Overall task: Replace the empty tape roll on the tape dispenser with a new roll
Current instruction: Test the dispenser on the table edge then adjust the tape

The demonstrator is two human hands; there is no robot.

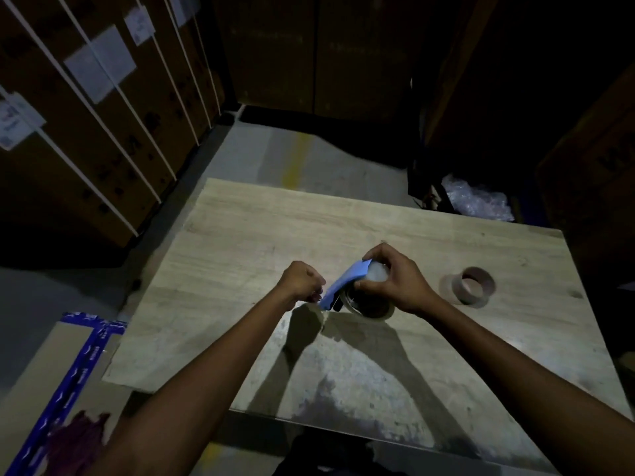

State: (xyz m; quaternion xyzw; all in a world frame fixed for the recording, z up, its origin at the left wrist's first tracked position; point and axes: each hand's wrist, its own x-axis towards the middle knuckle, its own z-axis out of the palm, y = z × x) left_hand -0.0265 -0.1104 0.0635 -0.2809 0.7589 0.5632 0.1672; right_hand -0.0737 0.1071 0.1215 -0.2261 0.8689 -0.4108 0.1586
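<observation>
Bare forearms reach in from bottom edge over wooden desk (395, 372). Right hand (395, 280) wraps top of blue tape dispenser (345, 281), grip clenched on it; clear tape roll (374, 309) seated in dispenser, low edge near desk. Left hand (302, 280) fisted just beside dispenser's lower tip, fingers pinched; what they pinch, cannot tell. Empty brown core (474, 285) upright on desk, well right of hands. Stacked cartons (86, 132) at left.
</observation>
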